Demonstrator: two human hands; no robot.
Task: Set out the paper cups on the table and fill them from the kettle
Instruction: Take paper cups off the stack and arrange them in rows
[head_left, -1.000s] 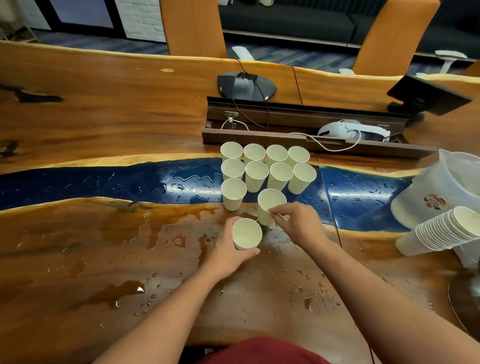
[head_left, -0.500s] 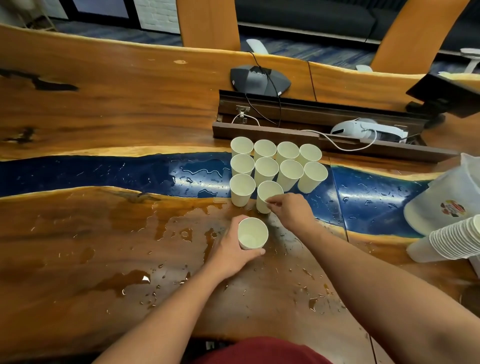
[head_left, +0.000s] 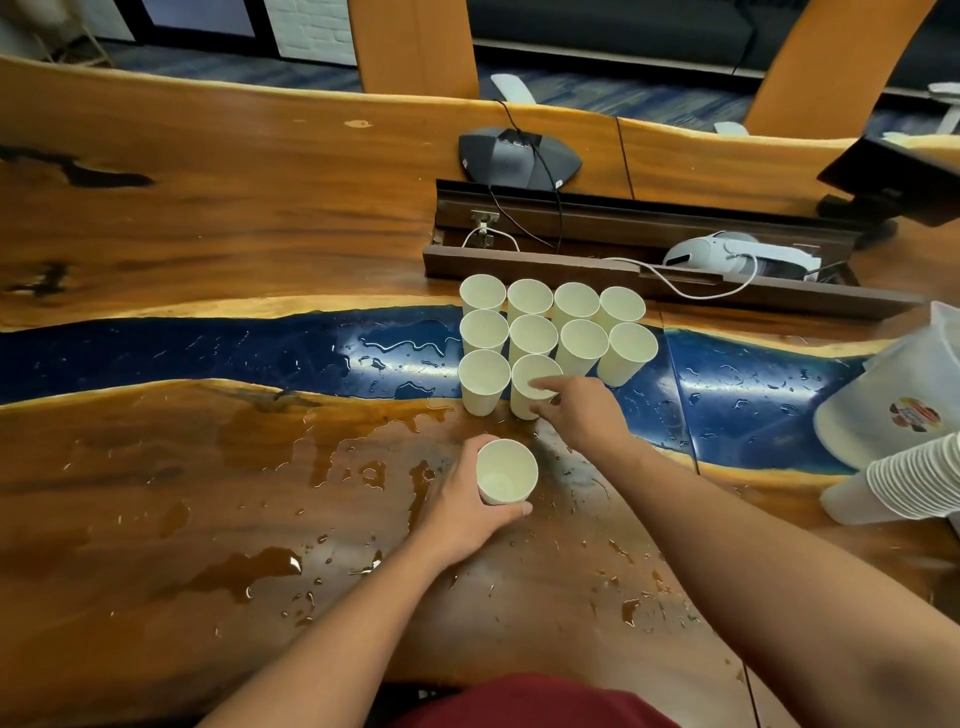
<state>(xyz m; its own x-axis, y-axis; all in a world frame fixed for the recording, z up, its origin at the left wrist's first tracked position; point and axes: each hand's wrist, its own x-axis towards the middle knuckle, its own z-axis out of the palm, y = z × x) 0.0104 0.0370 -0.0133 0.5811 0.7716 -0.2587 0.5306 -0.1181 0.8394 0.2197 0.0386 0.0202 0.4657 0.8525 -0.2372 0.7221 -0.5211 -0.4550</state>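
Several white paper cups (head_left: 532, 332) stand upright in tight rows on the blue resin strip of the wet wooden table (head_left: 208, 467). My right hand (head_left: 582, 410) pinches the rim of the nearest cup (head_left: 524, 400) in the front row, which stands beside another front cup (head_left: 483, 382). Closer to me, my left hand (head_left: 467, 504) grips a short nested stack of cups (head_left: 506, 473), held upright just above the table. A translucent white kettle or jug (head_left: 904, 395) stands at the right edge.
A long sleeve of stacked cups (head_left: 904, 483) lies on its side by the jug. Behind the rows run a dark cable trough (head_left: 649, 244) with a white headset (head_left: 737, 254), a grey conference phone (head_left: 519, 158) and a black tablet (head_left: 898, 176). Puddles cover the near wood.
My right hand has carried its cup forward and set it into the front row beside the left front cup. The left hand and its stack stay in place.
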